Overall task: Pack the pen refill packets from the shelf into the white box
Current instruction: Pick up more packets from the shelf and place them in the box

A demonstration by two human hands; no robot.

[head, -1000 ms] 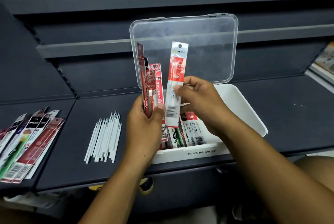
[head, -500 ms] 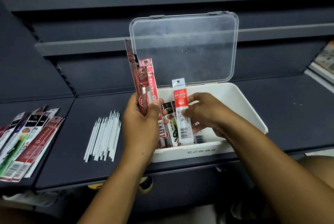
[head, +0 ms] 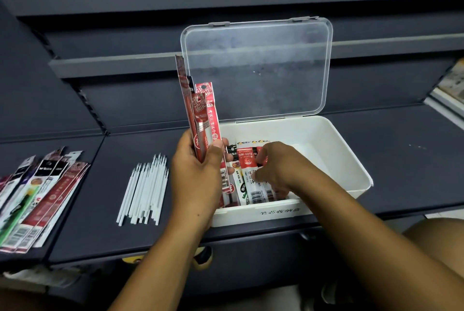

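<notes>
The white box (head: 334, 150) sits open, its clear lid (head: 256, 69) standing upright along the back edge and printed characters on its front wall. In the box's left end, flat packets (head: 241, 190) lie side by side, among them a red-and-white DM-2018 packet (head: 247, 162) pinched by the right hand (head: 276, 167). At the box's left wall the left hand (head: 198, 172) grips a bunch of red packets (head: 200, 115) upright. Well left of the box, loose packets (head: 37, 197) lie fanned out.

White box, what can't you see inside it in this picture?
Head view:
- How many packets lie in the white box: the right hand and the left hand, holding red packets, cover some.
- Whether the right hand grips a packet: its fingertips are hidden.
- The box's front label: too blurred to read.
</notes>
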